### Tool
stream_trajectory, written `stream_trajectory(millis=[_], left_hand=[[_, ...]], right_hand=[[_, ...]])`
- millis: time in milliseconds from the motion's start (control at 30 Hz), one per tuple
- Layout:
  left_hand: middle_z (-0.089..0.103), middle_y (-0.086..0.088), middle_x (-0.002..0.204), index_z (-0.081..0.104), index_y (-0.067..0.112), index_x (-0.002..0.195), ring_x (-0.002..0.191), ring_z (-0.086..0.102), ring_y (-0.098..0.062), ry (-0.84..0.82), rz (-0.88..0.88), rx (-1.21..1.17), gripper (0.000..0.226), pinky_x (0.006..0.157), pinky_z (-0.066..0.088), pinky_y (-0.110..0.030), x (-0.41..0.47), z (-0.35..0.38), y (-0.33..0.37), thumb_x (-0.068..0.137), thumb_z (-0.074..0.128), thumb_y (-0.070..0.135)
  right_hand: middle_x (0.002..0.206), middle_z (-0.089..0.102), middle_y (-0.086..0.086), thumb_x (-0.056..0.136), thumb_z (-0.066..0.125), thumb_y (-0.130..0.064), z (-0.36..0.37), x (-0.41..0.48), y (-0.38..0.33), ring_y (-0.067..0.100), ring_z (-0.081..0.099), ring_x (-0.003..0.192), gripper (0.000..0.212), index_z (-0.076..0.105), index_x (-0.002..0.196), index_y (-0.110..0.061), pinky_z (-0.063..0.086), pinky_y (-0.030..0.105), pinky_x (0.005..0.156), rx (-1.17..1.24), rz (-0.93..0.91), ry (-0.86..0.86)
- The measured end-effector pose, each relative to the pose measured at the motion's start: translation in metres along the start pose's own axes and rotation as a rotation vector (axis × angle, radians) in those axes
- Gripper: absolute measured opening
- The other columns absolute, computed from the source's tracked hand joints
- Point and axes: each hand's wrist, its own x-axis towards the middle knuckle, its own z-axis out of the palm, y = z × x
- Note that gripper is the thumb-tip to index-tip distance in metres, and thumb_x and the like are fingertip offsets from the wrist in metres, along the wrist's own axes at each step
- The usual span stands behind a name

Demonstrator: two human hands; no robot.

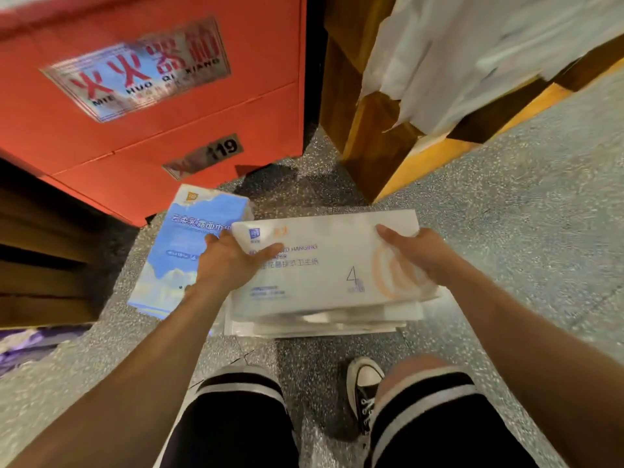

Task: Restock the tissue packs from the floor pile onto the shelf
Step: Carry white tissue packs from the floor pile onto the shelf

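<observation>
1. Large flat white plastic-wrapped tissue pack (324,265), blue print and an orange ring motif on its face, held low over the floor in front of the person's knees.
2. Left hand (233,258) grips the pack's left short edge: thumb laid across the top face, fingers curled round the edge.
3. Right hand (418,255) grips the right short edge the same way, thumb on top and fingers wrapped under. Both grips clamp the pack.
4. Directly beneath it lies a low pile of similar flat white packs (314,324) on the speckled grey floor (540,214). Whether the held pack touches the pile cannot be told.
5. Blue cloud-printed rectangular tissue pack (189,251) lies on the floor just left of the pile, partly behind the left wrist.
6. Red metal cabinet (169,96) with a silver label and a "119" plate stands behind the blue pack.
7. Wooden shelf unit (374,143) at upper right, with blurred white wrapped packs (456,45) hanging over its edge.
8. Brown cardboard boxes (40,265) stacked at far left.
9. Black-and-white canvas shoe (364,383) planted near the pile, between the knees.
</observation>
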Motion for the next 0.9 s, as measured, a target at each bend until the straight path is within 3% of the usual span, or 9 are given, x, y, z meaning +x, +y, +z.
stream_trajectory(millis=[67,167,300,433,600,700,800,900], left_hand=[[0.053,-0.012,0.117,0.051,0.014,0.126,0.120,0.047,-0.030,0.024,0.007,-0.049,0.086,0.081,0.042,-0.039,0.003,0.004,-0.001,0.069,0.065,0.077],[0.057,-0.007,0.113,0.055,0.021,0.120,0.109,0.057,-0.027,0.034,-0.008,-0.101,0.085,0.082,0.047,-0.037,0.001,0.006,-0.003,0.063,0.065,0.083],[0.067,-0.002,0.102,0.062,0.030,0.103,0.094,0.065,-0.023,0.005,-0.020,-0.191,0.087,0.083,0.055,-0.041,-0.018,-0.013,0.000,0.044,0.052,0.093],[0.069,0.001,0.098,0.066,0.033,0.101,0.087,0.068,-0.022,0.067,0.001,-0.306,0.081,0.078,0.057,-0.042,-0.058,-0.070,0.021,0.047,0.053,0.092],[0.057,-0.005,0.112,0.069,0.032,0.110,0.112,0.056,-0.026,0.250,0.051,-0.435,0.058,0.094,0.050,-0.041,-0.135,-0.199,0.071,0.073,0.063,0.076],[0.055,0.005,0.105,0.072,0.034,0.101,0.114,0.054,-0.018,0.333,0.075,-0.642,0.032,0.101,0.046,-0.035,-0.181,-0.290,0.094,0.081,0.071,0.058],[0.060,0.004,0.122,0.072,0.039,0.109,0.121,0.056,-0.016,0.391,0.112,-0.782,0.037,0.104,0.047,-0.043,-0.229,-0.379,0.108,0.082,0.066,0.063],[0.061,0.011,0.128,0.071,0.046,0.107,0.136,0.040,-0.018,0.492,0.129,-0.894,0.023,0.117,0.032,-0.040,-0.288,-0.461,0.117,0.086,0.068,0.054]], right_hand=[[0.094,0.072,0.005,0.074,0.079,-0.060,0.002,0.003,-0.002,0.026,0.071,0.086,0.047,0.063,0.088,-0.018,0.060,0.041,0.079,0.027,-0.002,0.014],[0.087,0.072,0.004,0.076,0.080,-0.056,0.002,-0.005,-0.005,0.023,0.071,0.078,0.042,0.064,0.084,-0.018,0.060,0.037,0.070,0.022,-0.032,0.032],[0.079,0.068,-0.001,0.079,0.080,-0.050,-0.013,-0.034,-0.024,0.019,0.067,0.073,0.036,0.060,0.078,-0.021,0.057,0.040,0.074,0.020,-0.076,0.055],[0.089,0.076,0.000,0.073,0.082,-0.056,-0.051,-0.083,-0.061,0.022,0.074,0.081,0.042,0.072,0.093,-0.021,0.061,0.042,0.077,0.057,-0.104,0.053],[0.084,0.075,-0.003,0.080,0.081,-0.047,-0.118,-0.184,-0.151,0.016,0.072,0.077,0.027,0.070,0.085,-0.023,0.057,0.032,0.067,0.118,-0.157,0.030],[0.084,0.078,-0.001,0.073,0.084,-0.052,-0.155,-0.243,-0.222,0.021,0.075,0.078,0.039,0.074,0.089,-0.018,0.062,0.040,0.074,0.117,-0.220,0.010],[0.086,0.077,-0.002,0.070,0.084,-0.057,-0.185,-0.300,-0.307,0.019,0.074,0.079,0.047,0.074,0.095,-0.017,0.062,0.039,0.075,0.098,-0.326,-0.027],[0.086,0.075,-0.004,0.075,0.081,-0.057,-0.208,-0.359,-0.388,0.017,0.072,0.080,0.037,0.071,0.085,-0.023,0.060,0.040,0.075,0.034,-0.468,-0.086]])
